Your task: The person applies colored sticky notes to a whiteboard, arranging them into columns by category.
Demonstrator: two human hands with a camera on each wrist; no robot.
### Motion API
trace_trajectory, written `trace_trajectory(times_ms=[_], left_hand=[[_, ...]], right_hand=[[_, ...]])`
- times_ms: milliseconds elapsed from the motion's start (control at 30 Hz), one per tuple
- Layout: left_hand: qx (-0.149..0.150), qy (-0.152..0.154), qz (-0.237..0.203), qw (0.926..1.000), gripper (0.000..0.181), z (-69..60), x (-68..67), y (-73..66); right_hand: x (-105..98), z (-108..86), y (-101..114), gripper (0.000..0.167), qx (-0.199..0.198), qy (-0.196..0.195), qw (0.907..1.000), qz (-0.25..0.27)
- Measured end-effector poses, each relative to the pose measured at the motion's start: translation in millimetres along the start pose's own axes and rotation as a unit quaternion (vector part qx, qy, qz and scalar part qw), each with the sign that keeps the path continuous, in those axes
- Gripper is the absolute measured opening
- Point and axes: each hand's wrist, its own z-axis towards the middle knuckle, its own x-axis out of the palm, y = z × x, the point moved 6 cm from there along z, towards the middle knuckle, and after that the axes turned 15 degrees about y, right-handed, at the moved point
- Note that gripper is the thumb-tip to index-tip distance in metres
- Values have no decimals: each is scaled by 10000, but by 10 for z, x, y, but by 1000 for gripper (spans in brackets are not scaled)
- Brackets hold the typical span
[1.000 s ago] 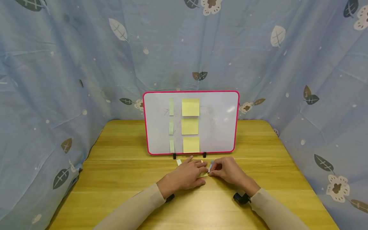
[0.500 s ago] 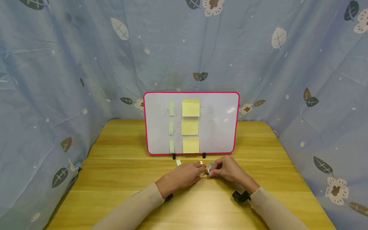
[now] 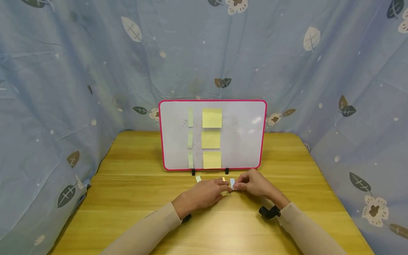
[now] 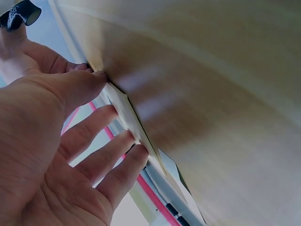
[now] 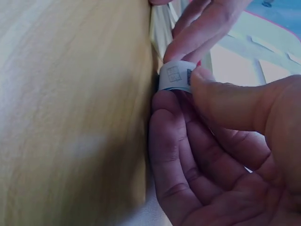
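On the wooden table before the whiteboard, my left hand (image 3: 204, 194) rests with its fingertips on a yellow sticky-note pad (image 3: 225, 193), mostly covered by the hand. In the left wrist view its extended fingers (image 4: 101, 176) touch the edge of the flat pad. My right hand (image 3: 256, 182) pinches the near end of a narrow light-blue sticky-note strip (image 3: 232, 182) between thumb and fingers. The right wrist view shows this strip (image 5: 175, 75) bent upward, its whitish underside bearing printed marks. Left-hand fingers (image 5: 202, 33) are close beside it. Whether it is one sheet or several cannot be told.
A pink-framed whiteboard (image 3: 242, 134) stands on black feet behind the hands. Three narrow green notes (image 3: 190, 139) and three yellow square notes (image 3: 211, 139) hang on it in columns. A pale strip (image 3: 198, 179) lies left of the left hand. Patterned curtains (image 3: 191, 53) surround the table.
My right hand has shifted slightly away from me, and more of the blue strip shows. The left hand's fingers have drawn together a little, and its thumb is tucked from sight in the head view.
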Motion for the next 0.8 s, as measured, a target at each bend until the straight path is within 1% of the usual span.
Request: trace_trajectory(times_ms=[133, 267, 367, 500, 567, 633, 800], left_hand=[[-17, 4, -96, 10000, 42, -3, -6, 9], [9, 56, -172, 9998, 40, -6, -4, -6], [43, 71, -191, 9998, 38, -8, 1, -21], [66, 31, -222, 9997, 38, -11, 5, -27], [68, -4, -224, 9997, 39, -15, 7, -28], [80, -42, -222, 9997, 40, -22, 4, -28], [166, -166, -178, 9996, 42, -25, 2, -34]], right_hand=[[-14, 1, 22, 14, 53, 110, 9997, 233], [-4, -7, 23, 13, 21, 202, 9984, 519], [7, -17, 17, 12, 59, 213, 9974, 687], [8, -13, -2, 13, 205, 129, 9962, 837], [6, -7, -16, 15, 243, 67, 9963, 825], [8, -2, -22, 16, 234, -4, 9973, 696], [33, 13, -9, 19, 51, -131, 9990, 429]])
